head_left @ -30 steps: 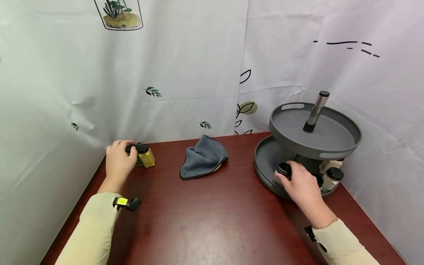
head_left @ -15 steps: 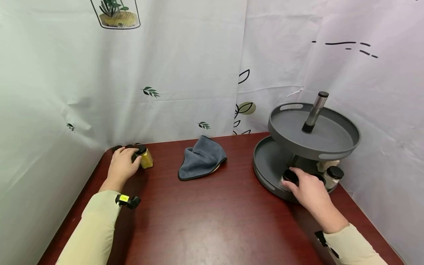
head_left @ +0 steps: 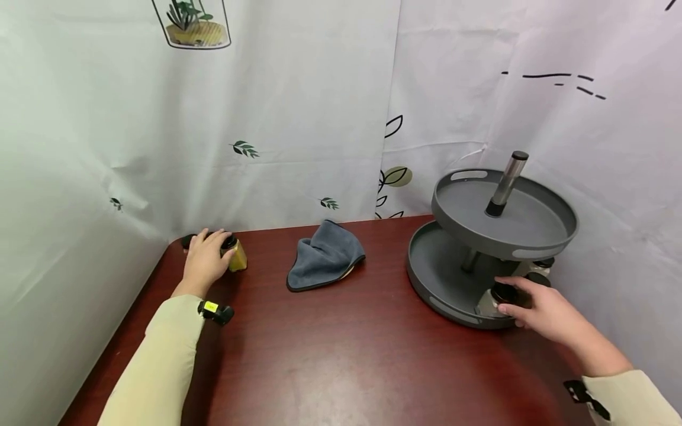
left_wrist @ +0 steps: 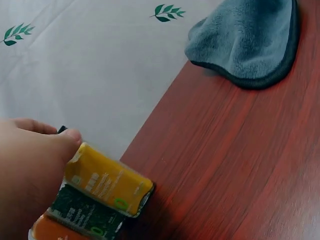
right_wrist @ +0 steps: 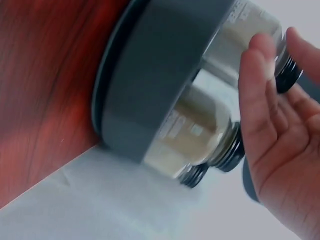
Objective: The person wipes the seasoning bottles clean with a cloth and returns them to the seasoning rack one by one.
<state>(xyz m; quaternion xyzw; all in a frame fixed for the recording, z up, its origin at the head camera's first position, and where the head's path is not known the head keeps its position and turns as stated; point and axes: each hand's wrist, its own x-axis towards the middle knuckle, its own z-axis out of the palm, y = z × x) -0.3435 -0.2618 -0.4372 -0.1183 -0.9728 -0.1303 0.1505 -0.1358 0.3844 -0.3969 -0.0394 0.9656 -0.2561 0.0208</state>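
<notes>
My left hand (head_left: 205,261) pinches the black lid of a yellow spice jar (head_left: 239,259) near the back left corner of the table. In the left wrist view, a dark green jar (left_wrist: 80,209) and an orange jar (left_wrist: 54,230) stand beside it, partly hidden by the hand. My right hand (head_left: 551,310) grips the black lid of a pale glass jar (head_left: 487,305) between thumb and fingers. This jar stands on the lower tier (head_left: 436,260) of a grey two-tier turntable. Other pale jars (right_wrist: 197,120) stand along that tier's rim, next to the hand.
The upper tier (head_left: 522,207) overhangs the jars, with a metal post (head_left: 508,183) rising through it. A crumpled grey-blue cloth (head_left: 326,257) lies at the back middle of the table (head_left: 330,355). White printed curtain (head_left: 298,118) hangs behind and at both sides.
My right hand has moved right and nearer with the pale jar, as the lower tier turned and its other jars shifted round. My left hand has shifted right onto the yellow jar.
</notes>
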